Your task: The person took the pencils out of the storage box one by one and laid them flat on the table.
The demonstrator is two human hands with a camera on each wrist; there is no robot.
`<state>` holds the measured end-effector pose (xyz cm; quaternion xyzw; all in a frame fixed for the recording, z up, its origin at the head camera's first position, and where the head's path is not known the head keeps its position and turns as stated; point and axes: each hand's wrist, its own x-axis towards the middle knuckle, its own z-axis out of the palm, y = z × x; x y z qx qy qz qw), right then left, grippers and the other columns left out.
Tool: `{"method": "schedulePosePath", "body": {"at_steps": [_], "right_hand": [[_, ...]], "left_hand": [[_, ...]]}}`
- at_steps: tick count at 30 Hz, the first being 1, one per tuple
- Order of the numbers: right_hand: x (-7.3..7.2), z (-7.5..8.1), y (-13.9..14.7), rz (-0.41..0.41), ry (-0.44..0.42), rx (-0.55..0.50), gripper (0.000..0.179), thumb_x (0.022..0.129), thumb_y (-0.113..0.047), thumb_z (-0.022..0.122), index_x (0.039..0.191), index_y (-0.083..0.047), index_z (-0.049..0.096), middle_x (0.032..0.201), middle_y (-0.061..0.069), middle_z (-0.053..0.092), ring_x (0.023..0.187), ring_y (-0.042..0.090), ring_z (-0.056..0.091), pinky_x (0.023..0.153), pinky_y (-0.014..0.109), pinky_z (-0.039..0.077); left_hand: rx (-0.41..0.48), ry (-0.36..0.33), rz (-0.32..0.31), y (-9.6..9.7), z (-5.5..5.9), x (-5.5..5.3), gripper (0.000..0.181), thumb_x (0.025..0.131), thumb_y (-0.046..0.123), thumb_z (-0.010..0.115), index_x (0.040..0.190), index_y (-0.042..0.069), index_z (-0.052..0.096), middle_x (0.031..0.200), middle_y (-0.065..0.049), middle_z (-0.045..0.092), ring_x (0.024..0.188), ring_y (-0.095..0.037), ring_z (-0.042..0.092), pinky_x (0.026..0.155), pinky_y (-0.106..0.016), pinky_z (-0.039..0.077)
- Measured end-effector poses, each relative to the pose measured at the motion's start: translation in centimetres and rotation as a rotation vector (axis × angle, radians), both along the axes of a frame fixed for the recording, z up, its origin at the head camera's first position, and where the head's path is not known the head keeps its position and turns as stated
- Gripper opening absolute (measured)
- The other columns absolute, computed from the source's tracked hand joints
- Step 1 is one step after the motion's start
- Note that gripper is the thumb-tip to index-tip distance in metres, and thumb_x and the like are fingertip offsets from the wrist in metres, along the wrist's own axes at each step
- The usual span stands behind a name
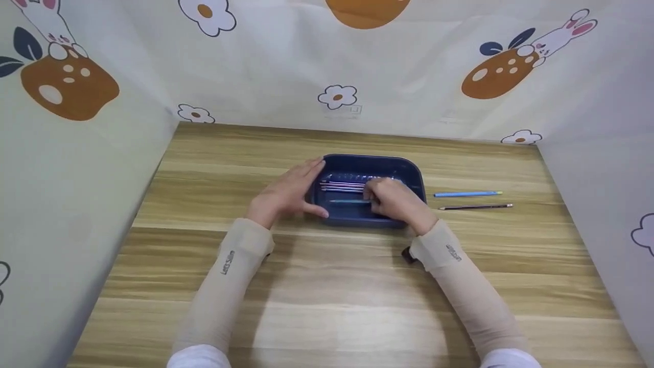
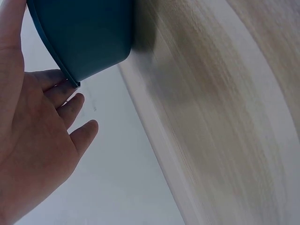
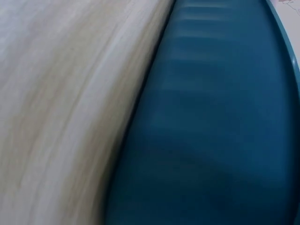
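Observation:
A dark blue rectangular box (image 1: 370, 223) sits on the wooden table. My left hand (image 1: 288, 191) spans its left end, thumb at the near corner and fingers along the far corner. In the left wrist view, its fingertips touch the box's rim (image 2: 54, 58). My right hand (image 1: 393, 200) reaches inside the box with bent fingers and pinches a teal pencil (image 1: 350, 201), whose far end the hand hides. Several pinkish-purple pencils (image 1: 341, 187) lie side by side behind it. The right wrist view shows only the box's outer wall (image 3: 211, 126), not the fingers.
Right of the box, a blue pencil (image 1: 467, 194) and a dark pencil (image 1: 475, 207) with a pale end lie on the table (image 1: 327, 296). Fabric walls (image 1: 265, 66) with printed rabbits, fruit and flowers enclose the back and both sides.

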<state>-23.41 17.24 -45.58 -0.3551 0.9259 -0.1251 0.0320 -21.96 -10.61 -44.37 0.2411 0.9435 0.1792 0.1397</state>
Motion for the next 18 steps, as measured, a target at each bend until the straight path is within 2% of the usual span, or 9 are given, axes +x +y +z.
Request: {"method": "schedulePosePath", "body": {"at_steps": [18], "right_hand": [[1.5, 1.7, 0.9, 0.038, 0.067, -0.062, 0.019, 0.076, 0.004, 0.064, 0.092, -0.005, 0.069, 0.089, 0.006, 0.072, 0.079, 0.021, 0.066, 0.074, 0.037, 0.059]], "left_hand": [[-0.004, 0.017, -0.015, 0.0, 0.0, 0.0, 0.125, 0.072, 0.069, 0.074, 0.162, 0.013, 0.007, 0.17, -0.006, 0.005, 0.158, -0.025, 0.006, 0.13, -0.044, 0.01]]}}
